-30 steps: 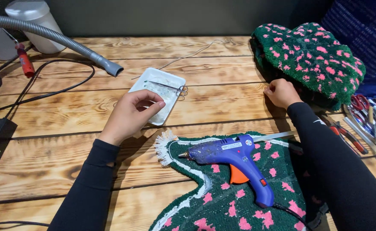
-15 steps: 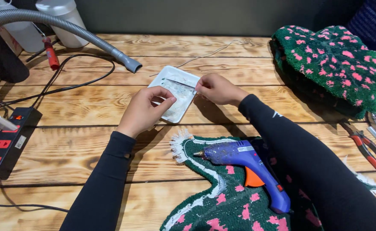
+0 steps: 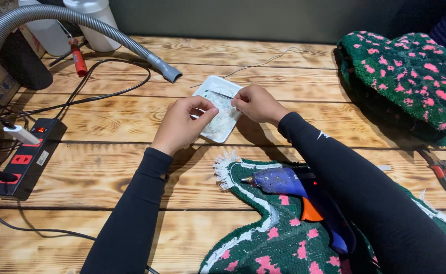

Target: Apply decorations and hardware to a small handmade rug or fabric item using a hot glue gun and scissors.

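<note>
Left hand [image 3: 182, 124] fingers curled, pinching near edge of white rectangular tray [image 3: 218, 114], right hand [image 3: 253, 103] fingertips pressed together on thin metal tool [image 3: 219, 93] over tray, blue glue gun [image 3: 304, 203] below on rug [image 3: 284, 238].

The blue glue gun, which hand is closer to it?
Right. The right hand is just above the glue gun, its sleeve passing over the gun. The left hand is farther off to the side, by the white tray.
</note>
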